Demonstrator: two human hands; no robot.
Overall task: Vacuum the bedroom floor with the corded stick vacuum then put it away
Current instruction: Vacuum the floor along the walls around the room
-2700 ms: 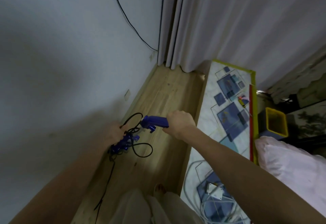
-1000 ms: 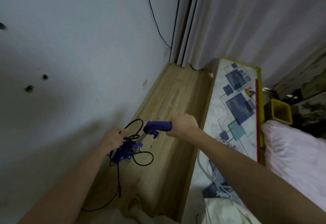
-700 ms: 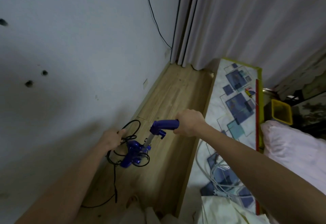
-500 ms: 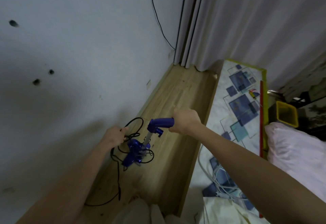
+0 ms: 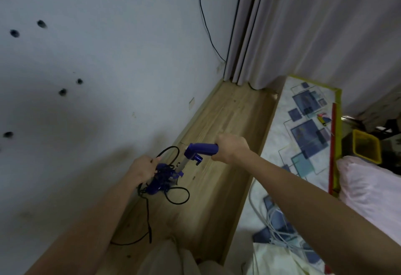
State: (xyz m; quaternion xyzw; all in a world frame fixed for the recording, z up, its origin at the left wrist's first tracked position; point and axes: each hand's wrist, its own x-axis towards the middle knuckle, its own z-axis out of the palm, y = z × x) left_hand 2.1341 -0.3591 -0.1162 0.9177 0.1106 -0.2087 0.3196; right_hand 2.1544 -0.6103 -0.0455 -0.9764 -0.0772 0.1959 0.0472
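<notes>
Blue plastic corded stick vacuum: centre of view, standing on the light wooden plank floor close to the pale wall at 9 o'clock. Right hand: fingers wrapped round the vacuum's blue handle. Left hand: closed on loops of the thin black power cord beside the vacuum body; slack trails toward 6 o'clock. Grey pleated curtain: 1 o'clock. White mattress with blue square print: 3 o'clock, along the floor strip.
</notes>
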